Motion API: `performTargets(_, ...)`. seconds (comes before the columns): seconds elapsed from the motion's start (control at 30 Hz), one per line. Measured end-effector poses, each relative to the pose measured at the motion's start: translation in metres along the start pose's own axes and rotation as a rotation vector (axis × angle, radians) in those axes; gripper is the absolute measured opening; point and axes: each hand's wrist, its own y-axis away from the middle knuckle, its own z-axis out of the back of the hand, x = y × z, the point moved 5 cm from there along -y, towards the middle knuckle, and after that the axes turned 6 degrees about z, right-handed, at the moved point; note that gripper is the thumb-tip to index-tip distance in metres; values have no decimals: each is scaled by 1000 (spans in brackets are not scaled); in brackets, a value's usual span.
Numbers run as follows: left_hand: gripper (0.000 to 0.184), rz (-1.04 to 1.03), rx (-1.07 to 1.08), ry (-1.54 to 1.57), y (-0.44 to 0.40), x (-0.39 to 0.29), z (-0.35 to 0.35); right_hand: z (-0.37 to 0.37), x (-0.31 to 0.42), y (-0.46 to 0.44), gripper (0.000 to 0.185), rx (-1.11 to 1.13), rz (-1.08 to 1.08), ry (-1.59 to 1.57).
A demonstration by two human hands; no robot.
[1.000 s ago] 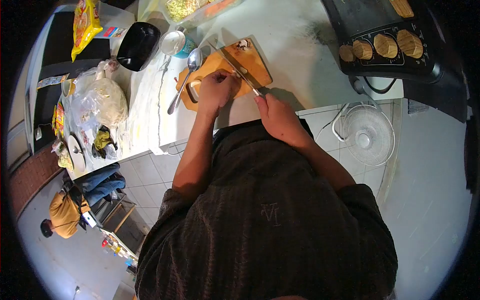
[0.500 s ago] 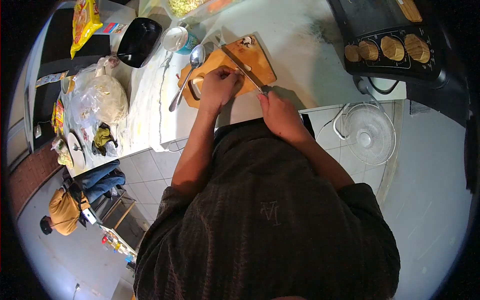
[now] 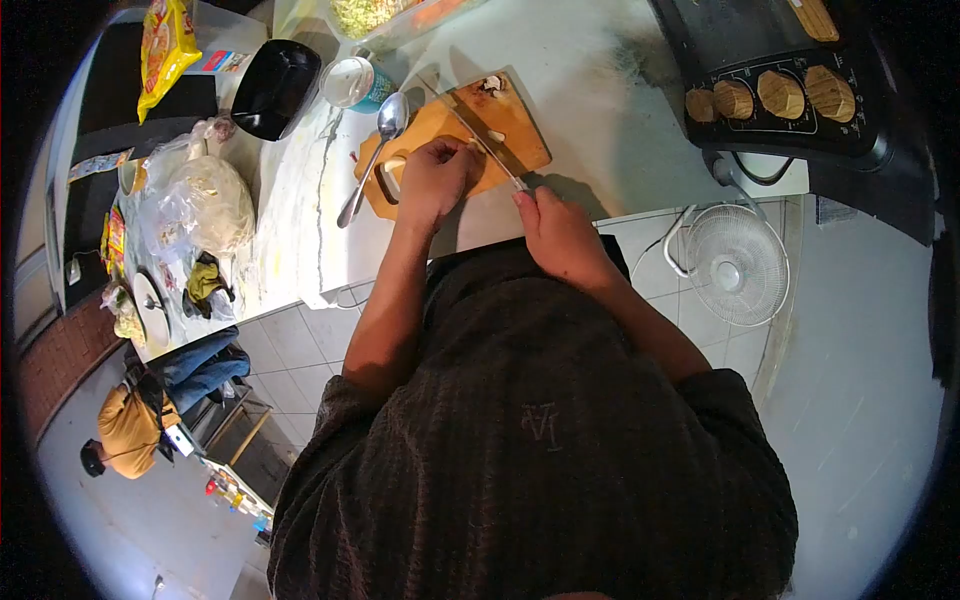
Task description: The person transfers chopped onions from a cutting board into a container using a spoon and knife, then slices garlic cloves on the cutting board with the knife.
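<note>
My right hand (image 3: 565, 238) is closed round the handle of a kitchen knife (image 3: 478, 134). Its blade points up and left across a wooden cutting board (image 3: 528, 140). Beside the blade, my left hand (image 3: 437, 182) is closed, fingertips pinched on a small pale piece (image 3: 473, 146) that looks like garlic; the fingers hide most of it. Just right of the blade lies another pale piece (image 3: 497, 136). A larger pale piece (image 3: 396, 163) sits near the board's handle hole. White and brown scraps (image 3: 493, 85) are at the board's far end. A metal spoon (image 3: 392, 118) rests along the left edge.
Beyond the spoon stand a lidded jar (image 3: 350, 82) and a black bowl (image 3: 277, 90). A clear container (image 3: 400, 22) holds shredded vegetables. Plastic bags (image 3: 215, 200) lie at left, an appliance with wooden knobs (image 3: 780, 100) at right. A fan (image 3: 738, 268) stands below; another person (image 3: 135, 430) is in the background.
The knife blade has shifted slightly left, and the pale piece beside it shows more fully on its right. Both hands stay nearly in place. The whole view has shifted a little.
</note>
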Motion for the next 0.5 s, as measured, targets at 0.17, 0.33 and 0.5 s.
performTargets(0.17,24,12,8,20,-2,1,0,-3,0,0,42,-4,8,-10)
performTargets(0.33,23,-8,30,60,-4,3,0,-6,-3,-3,42,-4,23,20)
performTargets(0.5,22,17,33,37,-5,3,0,-5,-1,-3,41,21,-9,48)
